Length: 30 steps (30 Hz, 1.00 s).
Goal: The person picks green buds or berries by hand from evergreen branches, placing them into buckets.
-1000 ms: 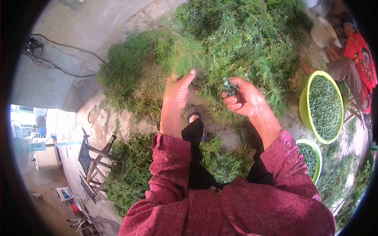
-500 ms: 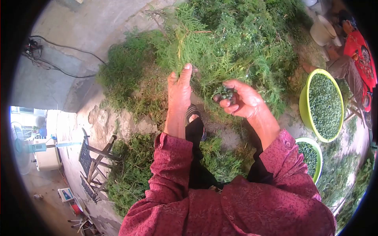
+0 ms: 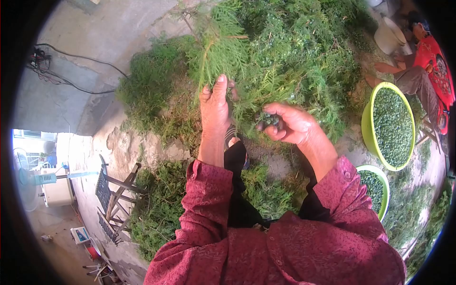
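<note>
My left hand [image 3: 216, 104] is closed round the lower end of a feathery green branch [image 3: 218, 45], which stands up above the fist. To its right, my right hand [image 3: 292, 124] has its fingers curled round a small clump of blue-green berries [image 3: 270, 118]. Behind both hands lies a big heap of cut branches [image 3: 304, 52] with berries among the leaves. On the right are a large yellow-green tub [image 3: 365, 126] and a smaller pale-rimmed tub [image 3: 385, 190], both holding green berries.
Another person in red [image 3: 434, 71] sits at the upper right beside a pale bucket [image 3: 389, 35]. A folding chair [image 3: 114, 197] stands at the left. More greenery [image 3: 159, 209] lies near my legs. Black cables [image 3: 76, 57] run along the wall at the upper left.
The branch in my left hand has tilted and turned slightly. My right hand has moved a little left and down, closer to my left hand, with the berries still in it.
</note>
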### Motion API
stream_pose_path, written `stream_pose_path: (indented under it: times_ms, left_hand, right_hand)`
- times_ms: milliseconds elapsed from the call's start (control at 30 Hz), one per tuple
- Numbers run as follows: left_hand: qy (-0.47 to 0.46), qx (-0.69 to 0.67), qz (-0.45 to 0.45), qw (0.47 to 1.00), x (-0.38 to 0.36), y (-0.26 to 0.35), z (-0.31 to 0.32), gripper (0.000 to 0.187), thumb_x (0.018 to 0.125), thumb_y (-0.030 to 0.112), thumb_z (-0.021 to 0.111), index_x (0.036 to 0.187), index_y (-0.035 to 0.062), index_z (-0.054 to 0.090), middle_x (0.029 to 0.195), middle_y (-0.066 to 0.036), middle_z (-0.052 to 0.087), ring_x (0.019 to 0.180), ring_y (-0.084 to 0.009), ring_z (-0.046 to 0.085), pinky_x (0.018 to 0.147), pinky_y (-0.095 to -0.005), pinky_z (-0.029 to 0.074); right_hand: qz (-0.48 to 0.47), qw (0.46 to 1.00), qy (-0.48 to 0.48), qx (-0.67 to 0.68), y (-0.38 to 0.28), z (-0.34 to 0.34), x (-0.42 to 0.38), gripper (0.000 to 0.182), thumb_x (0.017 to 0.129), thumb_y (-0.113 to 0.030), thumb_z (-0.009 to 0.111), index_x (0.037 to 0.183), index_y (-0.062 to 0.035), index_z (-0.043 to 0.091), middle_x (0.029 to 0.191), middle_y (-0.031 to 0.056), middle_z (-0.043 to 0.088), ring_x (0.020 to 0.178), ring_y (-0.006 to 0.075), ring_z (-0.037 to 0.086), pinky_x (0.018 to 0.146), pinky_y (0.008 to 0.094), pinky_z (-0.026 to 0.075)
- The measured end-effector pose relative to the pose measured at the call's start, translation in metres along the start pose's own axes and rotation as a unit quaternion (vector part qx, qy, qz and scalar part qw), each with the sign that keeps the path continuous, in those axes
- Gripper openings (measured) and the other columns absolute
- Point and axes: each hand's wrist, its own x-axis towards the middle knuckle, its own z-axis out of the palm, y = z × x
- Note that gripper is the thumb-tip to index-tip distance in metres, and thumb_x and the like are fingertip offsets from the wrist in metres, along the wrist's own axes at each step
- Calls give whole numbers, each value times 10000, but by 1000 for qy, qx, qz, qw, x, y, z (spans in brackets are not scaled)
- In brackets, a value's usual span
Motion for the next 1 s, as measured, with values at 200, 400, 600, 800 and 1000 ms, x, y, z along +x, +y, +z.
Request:
stream_pose_path:
  times_ms: [200, 400, 600, 800, 1000]
  left_hand:
    - [97, 88, 1, 991, 4, 4, -5, 200, 806, 245, 614, 809, 62, 534, 716, -25, 548, 569, -122, 493, 491, -265, 410]
    - [209, 63, -113, 969, 29, 8, -50, 333, 786, 306, 607, 977, 40, 552, 1064, -124, 534, 945, -227, 516, 622, -370, 463]
    - [244, 156, -98, 952, 27, -1, -40, 338, 760, 328, 621, 917, 40, 543, 1122, -123, 462, 1038, -231, 415, 888, -395, 326]
    - [196, 173, -103, 960, 20, 2, -31, 275, 741, 326, 649, 801, 73, 560, 809, -27, 544, 807, -158, 455, 752, -327, 343]
    - [186, 170, -98, 963, 10, 6, -6, 258, 751, 317, 653, 781, 82, 550, 733, -3, 539, 674, -131, 455, 615, -289, 362]
  right_hand:
    - [36, 998, -44, -33, 28, 11, -2, 197, 823, -165, 503, 905, 14, 519, 742, 208, 561, 458, 128, 464, 335, 175, 294]
    - [34, 993, -115, -23, 34, 4, -17, 127, 801, -94, 506, 854, 9, 559, 769, 157, 579, 503, 133, 517, 344, 169, 336]
    - [-152, 985, -64, -46, -2, -11, -25, 102, 792, -98, 582, 877, -41, 580, 751, 74, 580, 501, 98, 495, 342, 155, 314]
    - [-272, 959, 70, -24, -21, -14, -22, 200, 787, -241, 635, 842, -56, 582, 696, 33, 544, 470, 68, 445, 333, 158, 285]
    - [-199, 967, 101, -126, -18, 0, -18, 394, 730, -371, 676, 896, -42, 536, 794, 13, 492, 524, 90, 463, 336, 161, 270]
